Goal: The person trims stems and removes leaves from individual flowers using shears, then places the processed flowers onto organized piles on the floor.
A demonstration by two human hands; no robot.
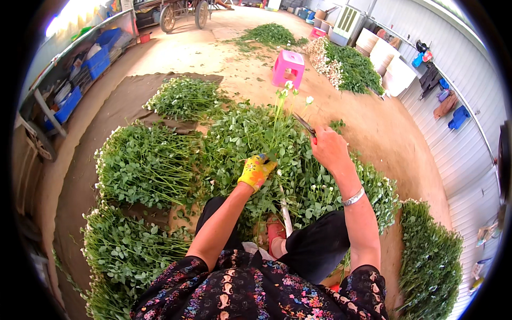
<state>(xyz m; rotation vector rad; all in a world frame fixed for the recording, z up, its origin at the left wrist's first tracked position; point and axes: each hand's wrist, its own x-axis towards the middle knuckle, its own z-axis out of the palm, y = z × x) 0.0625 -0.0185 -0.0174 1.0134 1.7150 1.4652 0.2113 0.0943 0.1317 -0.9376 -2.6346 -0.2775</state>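
Observation:
My left hand (257, 172), in a yellow patterned glove, is closed around a few long green flower stems (278, 114). Their white blooms (288, 85) point away from me. Bare and wearing a bracelet on the wrist, my right hand (330, 148) grips dark-bladed cutting shears (304, 124). The blades are just right of the stems, below the blooms; whether they touch a stem I cannot tell. Beneath both hands spreads a heap of leafy cut flowers (234, 130). A pale strip (286, 213) rises between my legs, partly covered by leaves.
Bundles of white flowers (149, 165) lie on a dark cloth (80, 176) to my left. Another leafy row (429, 261) is at right. Ahead are a pink stool (288, 68), more green piles (352, 66) and a cart (181, 13). Blue crates (97, 63) line the left shelf.

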